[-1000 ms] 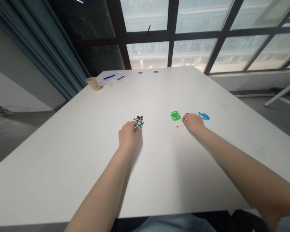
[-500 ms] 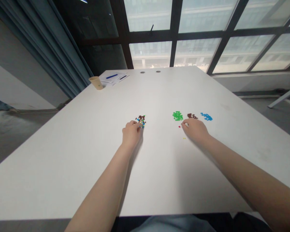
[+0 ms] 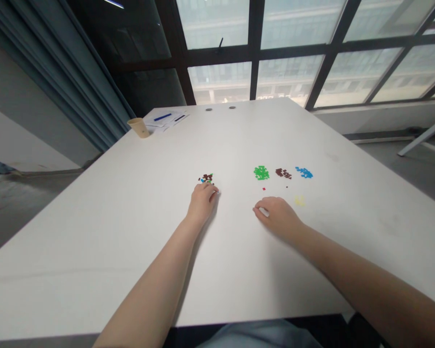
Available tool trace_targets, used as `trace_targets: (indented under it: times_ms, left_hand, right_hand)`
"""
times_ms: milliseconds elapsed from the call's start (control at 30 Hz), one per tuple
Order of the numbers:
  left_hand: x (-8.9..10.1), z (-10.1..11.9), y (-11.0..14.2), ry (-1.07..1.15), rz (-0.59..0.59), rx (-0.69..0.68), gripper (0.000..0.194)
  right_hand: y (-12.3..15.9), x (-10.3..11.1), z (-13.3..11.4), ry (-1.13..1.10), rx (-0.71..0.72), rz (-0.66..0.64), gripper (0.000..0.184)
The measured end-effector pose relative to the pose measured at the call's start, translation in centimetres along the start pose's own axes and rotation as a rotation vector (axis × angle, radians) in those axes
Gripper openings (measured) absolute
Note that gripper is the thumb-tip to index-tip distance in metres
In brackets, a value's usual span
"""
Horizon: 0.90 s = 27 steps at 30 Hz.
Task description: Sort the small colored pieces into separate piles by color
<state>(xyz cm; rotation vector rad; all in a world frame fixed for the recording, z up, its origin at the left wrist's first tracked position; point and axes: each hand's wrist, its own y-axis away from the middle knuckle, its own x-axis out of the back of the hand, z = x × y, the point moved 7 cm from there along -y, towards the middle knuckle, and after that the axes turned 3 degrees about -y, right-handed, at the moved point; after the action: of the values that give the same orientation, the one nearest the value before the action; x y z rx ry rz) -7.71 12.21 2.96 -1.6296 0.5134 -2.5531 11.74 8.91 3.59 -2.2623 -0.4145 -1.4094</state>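
Note:
My left hand [image 3: 203,199] rests at the near side of a small mixed pile of tiny pieces [image 3: 206,178], mostly dark brown with some blue and green, and covers part of it. Its thumb and fingers are drawn together, and their contents are too small to make out. My right hand [image 3: 276,214] is low over the table with thumb and forefinger pinched; anything between the tips cannot be made out. Beyond it lie green pieces [image 3: 261,173], brown pieces [image 3: 283,173] and blue pieces [image 3: 304,172]. Pale yellow pieces [image 3: 299,200] lie beside its knuckles. One red piece [image 3: 264,189] sits below the green group.
A paper cup [image 3: 139,128] stands at the table's far left edge, near paper sheets [image 3: 163,122] with a blue pen [image 3: 163,117] on them. A lone dark piece [image 3: 286,187] lies below the brown group. The white table [image 3: 130,217] reaches toward the windows.
My right hand has moved left and toward me, uncovering the brown group, the lone dark piece and the yellow pieces. My left fingers have shifted slightly right along the mixed pile.

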Motion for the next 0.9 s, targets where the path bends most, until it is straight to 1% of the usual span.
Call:
trace_targets:
  times_ms: [33, 100, 200, 267, 333, 400, 467, 567, 900]
  left_hand:
    - [0.1, 0.6, 0.1, 0.087, 0.001, -0.019, 0.017]
    - [0.2, 2.0, 0.6, 0.275, -0.011, -0.012, 0.018]
    - [-0.5, 4.5, 1.8, 0.572, -0.088, 0.029, 0.016]
    - [-1.4, 6.0, 2.7, 0.808, -0.161, 0.079, 0.015]
    - [-2.2, 7.0, 3.4, 1.023, -0.227, 0.148, 0.017]
    - [-2.6, 7.5, 3.8, 1.143, -0.269, 0.208, 0.018]
    - [-2.6, 7.6, 4.0, 1.167, -0.287, 0.250, 0.016]
    - [-2.3, 7.4, 4.0, 1.148, -0.278, 0.282, 0.015]
    - [-1.6, 7.6, 4.0, 1.078, -0.269, 0.275, 0.008]
  right_hand:
    - [0.1, 0.0, 0.0, -0.016, 0.008, 0.002, 0.022]
    - [0.2, -0.1, 0.1, -0.042, 0.024, 0.007, 0.022]
    - [0.4, 0.0, 0.1, -0.070, 0.058, 0.020, 0.022]
    - [0.4, 0.1, 0.1, -0.088, 0.077, 0.040, 0.021]
    - [0.5, 0.3, 0.2, -0.103, 0.091, 0.057, 0.020]
    - [0.5, 0.4, 0.2, -0.115, 0.100, 0.062, 0.020]
    - [0.5, 0.5, 0.2, -0.121, 0.106, 0.073, 0.020]
    - [0.6, 0.8, 0.2, -0.115, 0.112, 0.091, 0.019]
    - [1.0, 1.3, -0.5, -0.155, 0.159, 0.124, 0.017]
